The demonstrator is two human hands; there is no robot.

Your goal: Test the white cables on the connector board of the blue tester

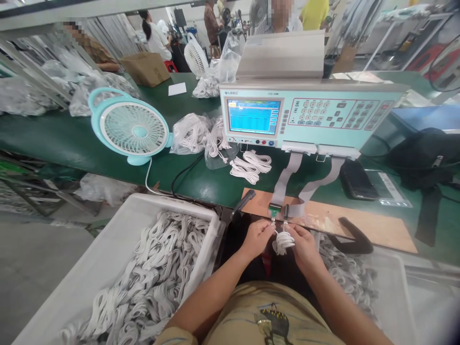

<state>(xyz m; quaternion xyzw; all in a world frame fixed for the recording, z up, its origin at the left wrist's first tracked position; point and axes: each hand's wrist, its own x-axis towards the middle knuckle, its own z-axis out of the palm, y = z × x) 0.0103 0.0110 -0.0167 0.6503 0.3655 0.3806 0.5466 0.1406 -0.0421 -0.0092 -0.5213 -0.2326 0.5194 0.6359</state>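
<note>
Left fingers (pixel 266 229), right fingers (pixel 296 232) clamped on 2 ends of coiled white cable (pixel 283 242).

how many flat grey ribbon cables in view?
2: one flat grey ribbon cable runs from the boxy light-blue tester to a small green board near the left hand, the other to a black connector near the right hand.

Bright light faintly glosses the green tabletop (pixel 196 181); stretched edges seem blurred.
</note>
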